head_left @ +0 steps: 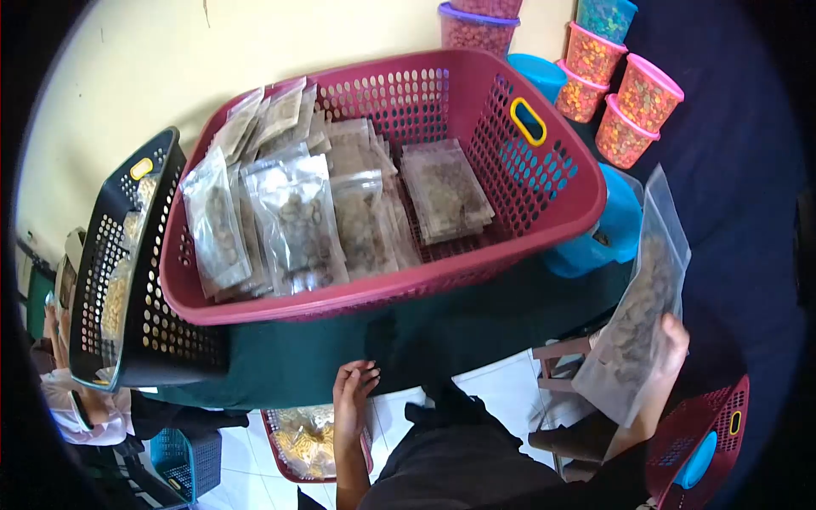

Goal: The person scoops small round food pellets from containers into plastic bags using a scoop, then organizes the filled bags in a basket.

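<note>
My right hand (674,350) grips a clear plastic pouch (637,310) by its side edge. Brownish pieces fill much of the pouch, which is tilted at the right end of the table. My left hand (355,384) hangs low by the table's front edge, its fingers curled in and nothing visible in them. A large maroon basket (382,299) stands on the dark-covered table in front of me. Upright clear pouches (297,221) crowd its left half, and a flat stack of pouches (448,189) lies right of its middle.
A black basket (170,280) with bagged snacks leans at left. Blue tubs (625,217) and stacked pink-lidded tubs (627,127) stand at right. On the floor are a maroon basket of bags (319,442) and a teal crate (200,463). Another person's arm (93,408) shows at far left.
</note>
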